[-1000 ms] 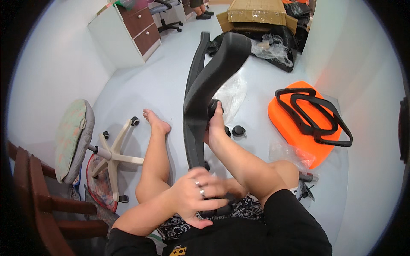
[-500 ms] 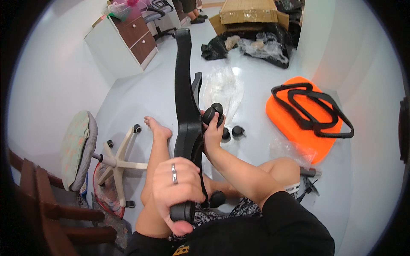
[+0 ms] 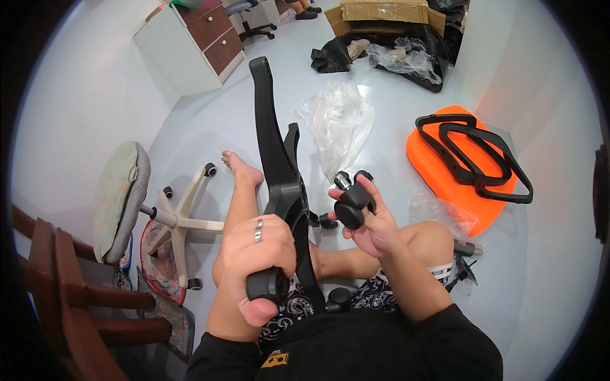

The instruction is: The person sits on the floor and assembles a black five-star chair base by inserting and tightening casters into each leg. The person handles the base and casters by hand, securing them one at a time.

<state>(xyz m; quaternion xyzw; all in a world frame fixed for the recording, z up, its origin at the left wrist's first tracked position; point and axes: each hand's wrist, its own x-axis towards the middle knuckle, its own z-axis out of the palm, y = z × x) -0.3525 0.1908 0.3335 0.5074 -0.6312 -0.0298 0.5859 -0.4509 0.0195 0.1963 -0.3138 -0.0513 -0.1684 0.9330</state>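
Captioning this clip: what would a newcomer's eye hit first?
Probably the bright orange panel at the right, with black loop-shaped frames lying on it. Next, the large black chair base in the middle, one leg gripped by the left hand. Just right of it, the right hand holds black caster wheels.

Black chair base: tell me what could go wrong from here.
The black chair base is held near one end by the left hand; if that grip loosens, it could tip over. The rounded black caster wheels in the right hand might slip and roll away. Clear plastic lies on the floor ahead and could be slippery underfoot.
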